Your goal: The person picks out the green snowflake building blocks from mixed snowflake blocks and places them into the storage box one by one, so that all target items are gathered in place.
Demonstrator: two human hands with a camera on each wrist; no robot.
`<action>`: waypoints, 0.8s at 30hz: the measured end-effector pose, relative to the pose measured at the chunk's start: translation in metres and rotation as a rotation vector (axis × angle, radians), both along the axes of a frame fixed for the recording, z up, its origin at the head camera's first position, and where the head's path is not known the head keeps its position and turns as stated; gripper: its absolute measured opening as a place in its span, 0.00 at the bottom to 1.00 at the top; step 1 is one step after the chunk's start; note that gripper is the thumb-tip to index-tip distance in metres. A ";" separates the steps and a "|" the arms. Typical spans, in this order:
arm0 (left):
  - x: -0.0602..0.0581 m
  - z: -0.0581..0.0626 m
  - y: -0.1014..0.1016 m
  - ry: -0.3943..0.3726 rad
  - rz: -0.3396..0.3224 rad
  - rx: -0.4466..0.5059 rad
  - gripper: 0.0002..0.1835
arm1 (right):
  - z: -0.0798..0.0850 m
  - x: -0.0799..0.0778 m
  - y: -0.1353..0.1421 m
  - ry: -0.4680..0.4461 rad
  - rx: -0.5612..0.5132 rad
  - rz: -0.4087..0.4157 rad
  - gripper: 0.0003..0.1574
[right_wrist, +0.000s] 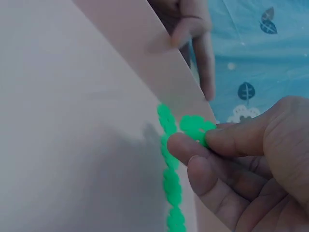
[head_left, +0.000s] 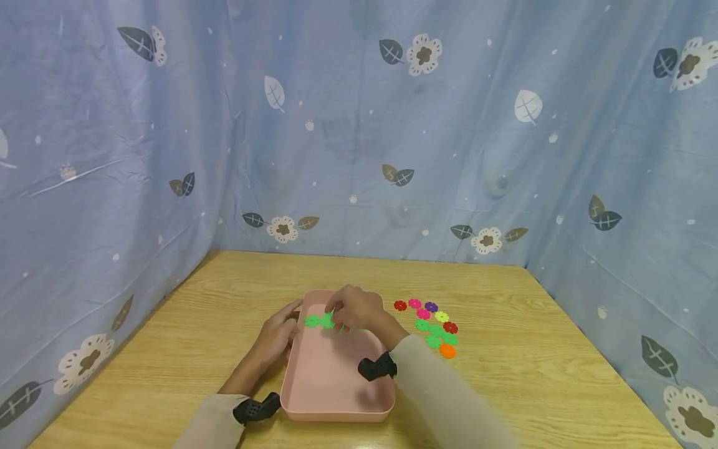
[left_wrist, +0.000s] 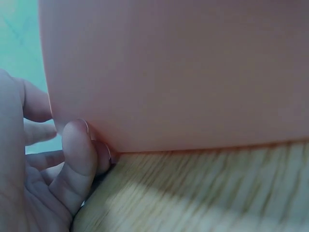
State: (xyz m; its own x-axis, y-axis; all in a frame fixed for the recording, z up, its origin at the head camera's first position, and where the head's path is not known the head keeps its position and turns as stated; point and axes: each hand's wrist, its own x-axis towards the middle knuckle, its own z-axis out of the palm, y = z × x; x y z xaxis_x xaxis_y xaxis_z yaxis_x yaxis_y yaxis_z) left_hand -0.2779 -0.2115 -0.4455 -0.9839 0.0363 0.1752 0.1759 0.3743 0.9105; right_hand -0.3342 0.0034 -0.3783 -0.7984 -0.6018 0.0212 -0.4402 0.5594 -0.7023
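Note:
A pink tray point(head_left: 336, 380) lies on the wooden table in front of me. My left hand point(head_left: 277, 337) holds its left side; in the left wrist view the thumb point(left_wrist: 77, 150) is bent against the outer wall, near the table. Over the far part of the tray, my right hand point(head_left: 359, 307) pinches a green flower-shaped disc point(right_wrist: 195, 126) between thumb and fingers. Beneath it, a row of green flower-shaped discs point(right_wrist: 171, 186) runs across the tray floor in the right wrist view. In the head view, the right hand hides part of this row.
Right of the tray, several flower-shaped discs lie on the table point(head_left: 505, 374): red point(head_left: 400, 305), pink point(head_left: 414, 304), purple point(head_left: 431, 307), yellow point(head_left: 442, 317), green point(head_left: 434, 342) and orange point(head_left: 447, 350). A blue patterned curtain point(head_left: 348, 137) hangs round the back and sides.

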 end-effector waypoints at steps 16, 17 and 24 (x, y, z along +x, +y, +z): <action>0.001 -0.003 0.000 -0.012 0.012 0.029 0.34 | -0.031 0.008 -0.030 -0.005 -0.037 0.000 0.06; 0.000 -0.003 0.000 -0.011 0.013 0.026 0.34 | -0.033 0.008 -0.030 -0.006 -0.040 -0.005 0.05; 0.000 -0.002 0.001 -0.014 0.004 0.018 0.34 | -0.040 0.011 -0.033 0.102 0.038 -0.055 0.07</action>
